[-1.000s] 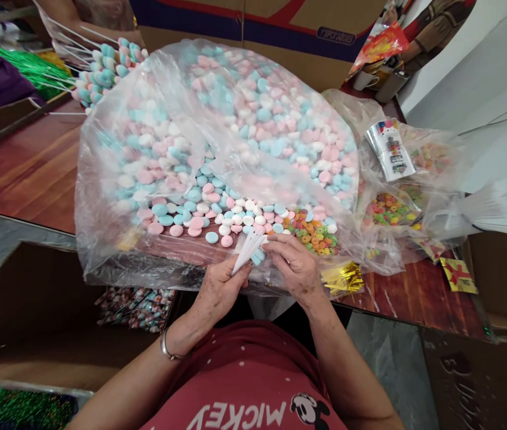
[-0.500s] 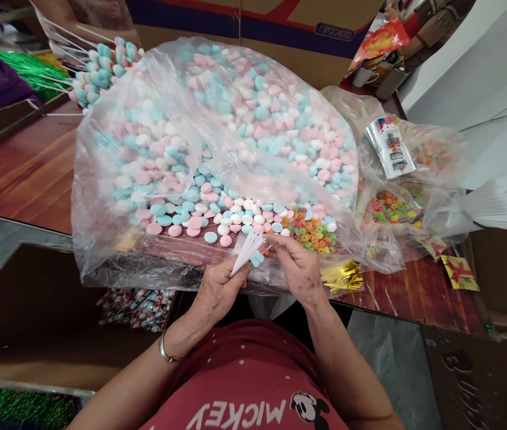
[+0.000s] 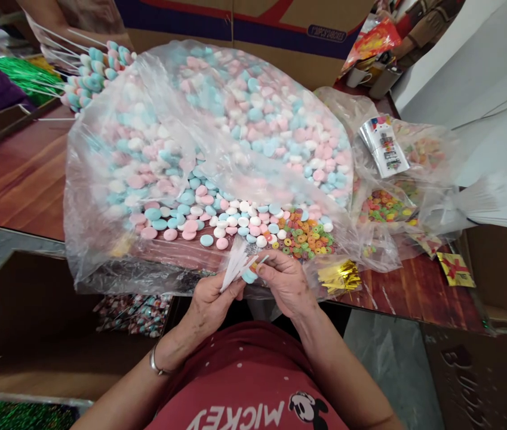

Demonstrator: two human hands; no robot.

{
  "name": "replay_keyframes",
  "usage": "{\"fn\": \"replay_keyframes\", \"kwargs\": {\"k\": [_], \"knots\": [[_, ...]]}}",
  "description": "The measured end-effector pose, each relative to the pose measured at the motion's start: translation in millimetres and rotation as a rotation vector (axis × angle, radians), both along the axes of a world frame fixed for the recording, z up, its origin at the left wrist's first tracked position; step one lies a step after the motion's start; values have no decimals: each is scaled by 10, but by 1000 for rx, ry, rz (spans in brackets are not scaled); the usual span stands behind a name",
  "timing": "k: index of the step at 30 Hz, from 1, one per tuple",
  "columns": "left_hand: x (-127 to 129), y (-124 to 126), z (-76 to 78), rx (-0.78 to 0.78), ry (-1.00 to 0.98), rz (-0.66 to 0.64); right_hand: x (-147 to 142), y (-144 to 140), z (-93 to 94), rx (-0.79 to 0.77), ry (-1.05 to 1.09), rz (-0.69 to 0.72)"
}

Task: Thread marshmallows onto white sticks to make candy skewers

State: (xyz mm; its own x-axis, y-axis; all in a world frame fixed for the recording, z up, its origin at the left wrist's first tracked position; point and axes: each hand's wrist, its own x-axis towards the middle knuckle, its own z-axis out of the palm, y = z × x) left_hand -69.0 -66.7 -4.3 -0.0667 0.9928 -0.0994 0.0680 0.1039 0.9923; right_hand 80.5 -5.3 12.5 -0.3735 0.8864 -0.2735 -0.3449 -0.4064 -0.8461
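Note:
In the head view my left hand [image 3: 215, 301] is closed around a bundle of thin white sticks [image 3: 233, 267] that fan upward. Blue candy pieces [image 3: 248, 276] sit between my hands, apparently threaded on one stick. My right hand [image 3: 286, 285] pinches at a small orange ring candy [image 3: 254, 267] beside them; its fingers partly hide it. Just beyond both hands, pink, blue and white candies [image 3: 221, 243] lie loose at the mouth of a big clear plastic bag [image 3: 101, 257]. A heap of colourful ring candies [image 3: 309, 236] lies to the right of them.
Gold tinsel strips [image 3: 347, 276] lie at the table's [image 3: 6, 185] front edge. More bagged rings [image 3: 387, 206], silver packets [image 3: 385, 146] and a sheaf of white sticks [image 3: 499, 200] are at right. Skewered candies [image 3: 96, 74] lie far left. An open carton [image 3: 33, 322] stands below left. Another person's arm [image 3: 85, 27] shows behind.
My right hand has moved slightly down and left, bringing the orange ring against the stick with the blue candy. The left hand still grips the bundle. The view has shifted slightly.

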Motion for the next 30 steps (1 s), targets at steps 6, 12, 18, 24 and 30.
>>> {"fn": "replay_keyframes", "kwargs": {"k": [6,12,18,24,30], "knots": [[72,-49,-32,-110,-117,171,-22,105,47,173,-187,118],[46,-40,-111,-100,-223,241,102,467,45,935,-1185,-35],[5,-78,-139,-196,-184,240,11,473,-47,1100,-1647,139],[-15,-78,-39,-197,-117,281,158,348,103,1021,-1535,-22],[16,-48,-20,-148,-169,285,1076,365,400,1000,-1508,-553]]}}
